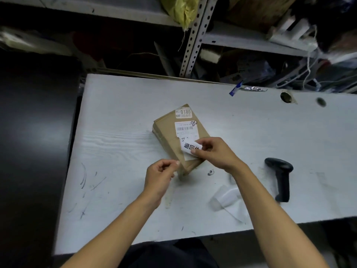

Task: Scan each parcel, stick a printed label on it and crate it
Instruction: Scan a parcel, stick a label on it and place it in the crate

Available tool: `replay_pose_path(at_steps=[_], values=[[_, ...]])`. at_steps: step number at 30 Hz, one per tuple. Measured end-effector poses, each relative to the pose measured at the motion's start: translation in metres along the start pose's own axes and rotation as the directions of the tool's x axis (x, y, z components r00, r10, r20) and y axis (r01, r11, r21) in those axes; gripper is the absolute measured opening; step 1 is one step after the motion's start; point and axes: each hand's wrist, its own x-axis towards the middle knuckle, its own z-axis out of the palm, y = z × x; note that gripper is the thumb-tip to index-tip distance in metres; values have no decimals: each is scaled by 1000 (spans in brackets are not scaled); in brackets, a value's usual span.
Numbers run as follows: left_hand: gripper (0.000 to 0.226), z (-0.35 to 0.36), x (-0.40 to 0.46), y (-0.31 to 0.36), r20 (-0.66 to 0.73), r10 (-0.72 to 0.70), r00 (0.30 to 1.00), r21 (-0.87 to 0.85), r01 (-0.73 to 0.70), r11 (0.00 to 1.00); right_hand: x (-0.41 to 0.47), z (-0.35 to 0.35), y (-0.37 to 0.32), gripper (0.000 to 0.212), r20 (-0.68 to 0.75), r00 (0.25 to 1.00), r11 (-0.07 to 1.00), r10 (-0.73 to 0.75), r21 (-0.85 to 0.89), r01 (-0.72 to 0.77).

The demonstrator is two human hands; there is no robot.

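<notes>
Parcel point(179, 136), one, lies mid-table point(119, 117). Right hand point(216, 153) pinches one printed label point(191, 148) over it; left hand point(160, 174) pinches a clear backing strip at its near corner. One scanner point(281, 176) lies toward the right edge.

Parcel point(173, 140): matt brown cardboard w/ white paper stickers. Label point(190, 147): white paper, black print. Scanner point(280, 176) nr right edge: black plastic, slight sheen. Table point(119, 117): pale wood-grain laminate, pen-scuffed. Shelf upright point(193, 37): perforated grey metal.
</notes>
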Motion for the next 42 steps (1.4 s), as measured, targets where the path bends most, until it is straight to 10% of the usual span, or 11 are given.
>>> replay_pose_path(at_steps=[7,12,15,19,32,42], values=[[13,-18,11,-2,-12,-60,998,81,61,995,24,-7,-14,16,210,961,944,181,-311,-110],[18,-19,12,-6,6,-111,994,69,111,991,24,-7,-20,73,-201,975,713,90,-671,-204],[35,-16,13,-6,21,-107,994,78,105,991,20,-20,2,83,-238,958,886,159,-393,-245],[69,-6,23,5,109,-45,993,96,35,995,4,-15,29,30,-163,946,952,280,173,-252],[61,44,-23,16,302,119,946,66,-145,987,-133,-15,62,27,-509,845,900,162,427,85],[56,189,-150,-9,700,120,704,182,-339,923,-330,-80,151,41,-771,586,852,248,461,247]])
